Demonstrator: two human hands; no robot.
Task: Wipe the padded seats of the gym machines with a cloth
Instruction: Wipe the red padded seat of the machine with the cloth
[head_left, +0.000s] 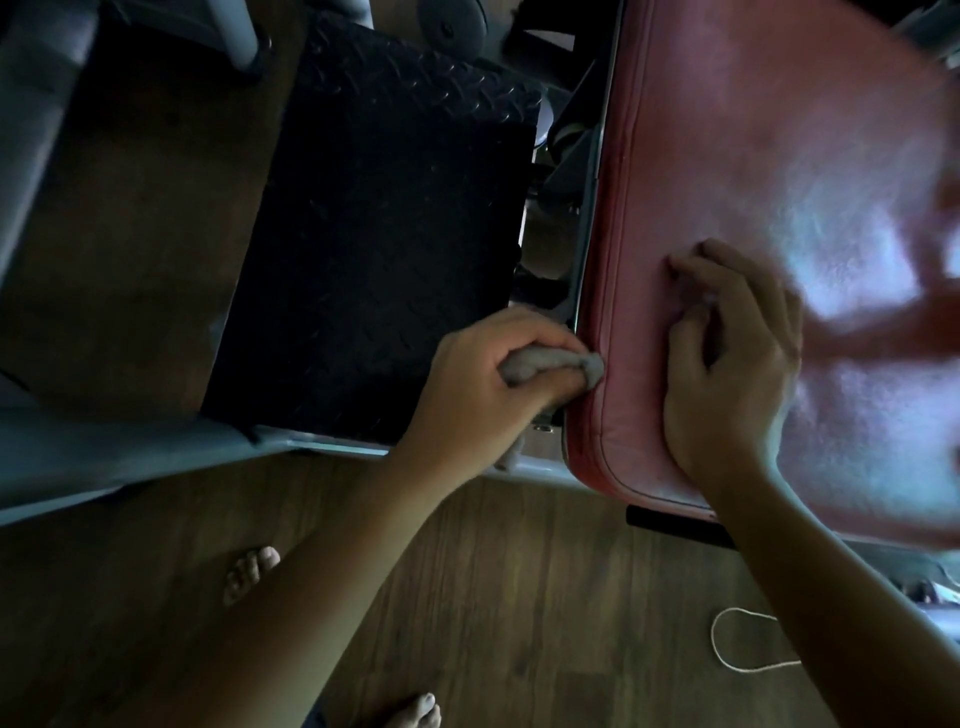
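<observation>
A red padded seat fills the right side of the head view, shiny on top with a piped seam along its left edge. My left hand grips a bunched grey cloth and presses it against the seat's left side edge, near the front corner. My right hand rests on top of the pad just right of the seam, with its fingers bent and its fingertips on the surface.
A black checker-plate footplate lies left of the seat, with grey machine frame bars around it. Machine parts show in the gap between plate and seat. The wooden floor below holds a loop of white cord and my bare feet.
</observation>
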